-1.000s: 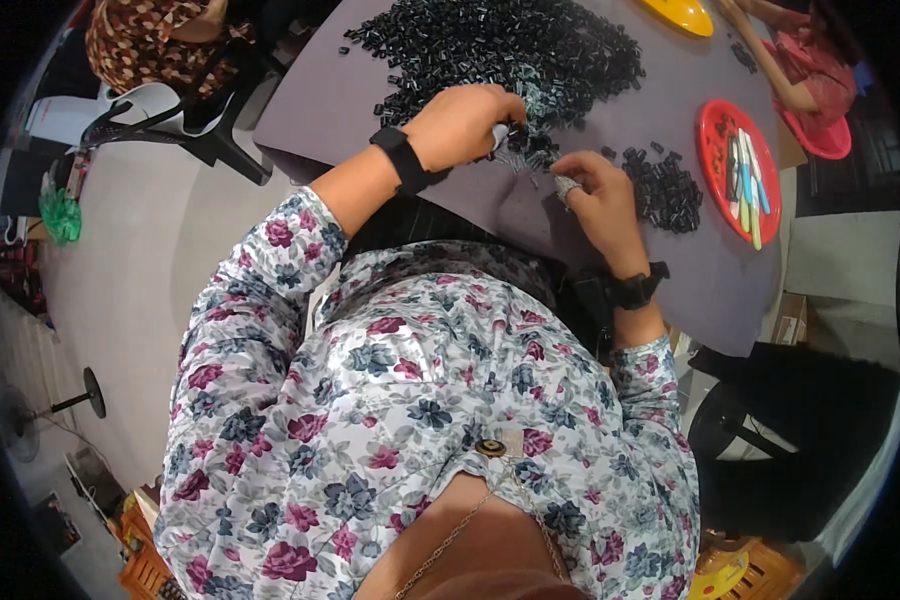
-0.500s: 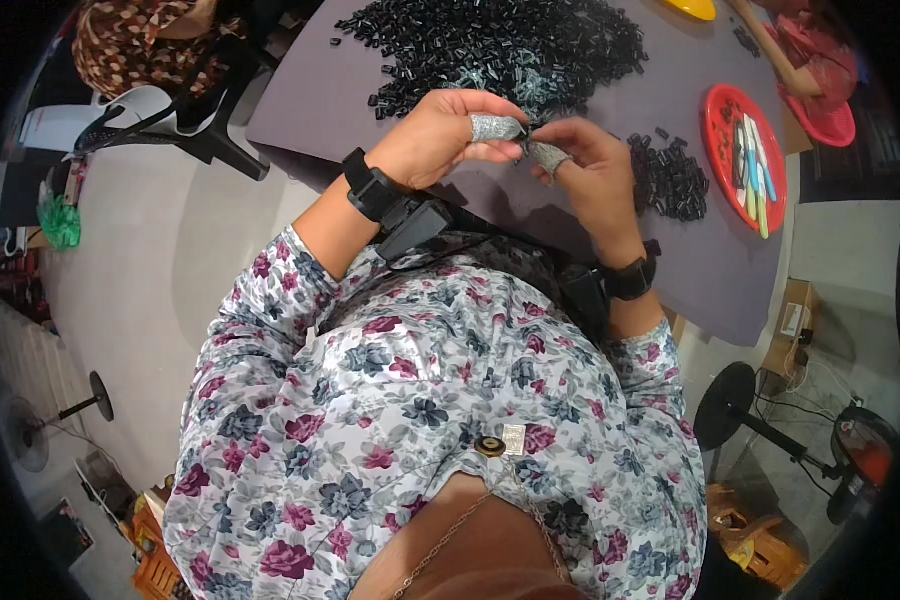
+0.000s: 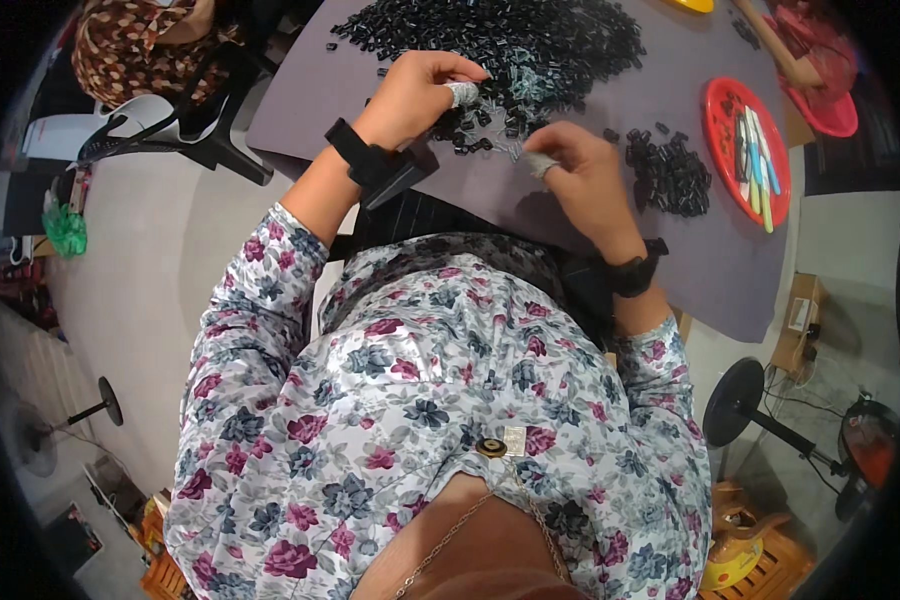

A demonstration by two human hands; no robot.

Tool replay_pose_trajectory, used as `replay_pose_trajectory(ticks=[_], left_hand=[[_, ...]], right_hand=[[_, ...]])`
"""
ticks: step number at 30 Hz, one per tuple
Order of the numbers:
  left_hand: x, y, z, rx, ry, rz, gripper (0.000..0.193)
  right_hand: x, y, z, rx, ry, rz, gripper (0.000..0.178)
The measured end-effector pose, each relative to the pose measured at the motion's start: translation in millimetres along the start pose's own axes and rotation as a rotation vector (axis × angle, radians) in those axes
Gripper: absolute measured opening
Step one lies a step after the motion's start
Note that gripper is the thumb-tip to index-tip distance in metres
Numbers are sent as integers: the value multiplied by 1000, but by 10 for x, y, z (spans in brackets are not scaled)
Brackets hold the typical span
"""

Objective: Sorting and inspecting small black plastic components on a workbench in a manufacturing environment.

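My left hand (image 3: 418,98), its thumb wrapped in silvery tape, is over the near edge of a big pile of small black plastic pieces (image 3: 530,40). Its thumb and forefinger are bent toward each other at the pieces; what lies between them is too small to tell. My right hand (image 3: 582,172) hovers above the table, fingers curled toward a taped thumb. Whatever it grips is mostly hidden. Pale, clear-looking scraps (image 3: 490,128) lie between the hands. Beside my right hand is a smaller heap of black pieces (image 3: 670,172).
On the right of the grey-covered table (image 3: 730,270) stands a red tray (image 3: 715,125) with several knives (image 3: 755,160) and dark bits. Another person's arm (image 3: 785,60) is at the far right. A black chair (image 3: 230,130) stands left; a fan (image 3: 735,400) is lower right.
My hands were together over the near table edge and have parted. The left has moved away from me to the pile; the right has shifted slightly, uncovering the pale scraps.
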State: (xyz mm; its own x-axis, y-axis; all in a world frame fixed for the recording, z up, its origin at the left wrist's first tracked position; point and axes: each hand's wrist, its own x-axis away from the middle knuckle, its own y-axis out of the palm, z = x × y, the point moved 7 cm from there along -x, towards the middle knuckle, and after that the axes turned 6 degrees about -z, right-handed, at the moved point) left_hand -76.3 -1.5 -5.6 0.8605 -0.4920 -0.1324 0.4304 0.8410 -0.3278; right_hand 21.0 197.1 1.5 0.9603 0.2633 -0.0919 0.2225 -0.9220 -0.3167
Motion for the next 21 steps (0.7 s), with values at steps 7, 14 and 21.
replay_pose_trajectory(ticks=[7, 14, 21], left_hand=[[312, 212, 203, -313, -11, -107, 38], [643, 151, 252, -521, 40, -66, 32], [496, 397, 333, -731, 137, -96, 27]], right_hand=[[-215, 149, 74, 257, -158, -122, 22], [-372, -208, 120, 507, -103, -26, 29], [-124, -87, -18, 295, -174, -30, 23]])
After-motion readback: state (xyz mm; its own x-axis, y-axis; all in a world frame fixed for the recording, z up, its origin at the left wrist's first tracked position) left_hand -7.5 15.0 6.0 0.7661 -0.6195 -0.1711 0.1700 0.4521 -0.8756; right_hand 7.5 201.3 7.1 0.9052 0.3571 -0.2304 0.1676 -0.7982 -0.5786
